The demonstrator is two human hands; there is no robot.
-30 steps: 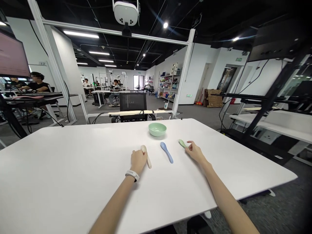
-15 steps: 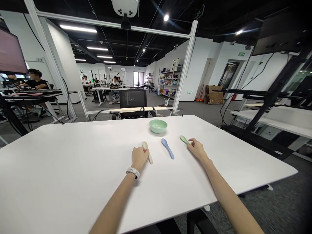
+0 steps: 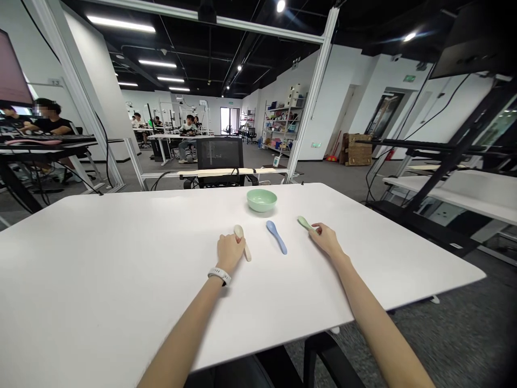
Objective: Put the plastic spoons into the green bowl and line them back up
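My left hand [image 3: 231,252], with a white band on its wrist, is closed on the middle of a cream spoon [image 3: 247,252], whose bowl points away from me. To the right, my right hand [image 3: 325,240] pinches the handle of a light green spoon [image 3: 305,222]; its bowl points to the far left. Between the two hands a blue spoon [image 3: 277,237] lies on the table, touched by neither. Beyond the spoons stands a green bowl [image 3: 262,201], upright, its inside partly visible.
The white table [image 3: 121,269] has its far edge just behind the bowl. A metal frame [image 3: 313,81] rises beyond it, with a black mesh chair [image 3: 220,153] behind. Several people sit at desks at the back and left. A black armrest [image 3: 323,355] is near me.
The camera has tilted slightly, so the table and everything on it appear a little higher. Both hands keep their places at the spoons, with the right fingers closer around the green handle.
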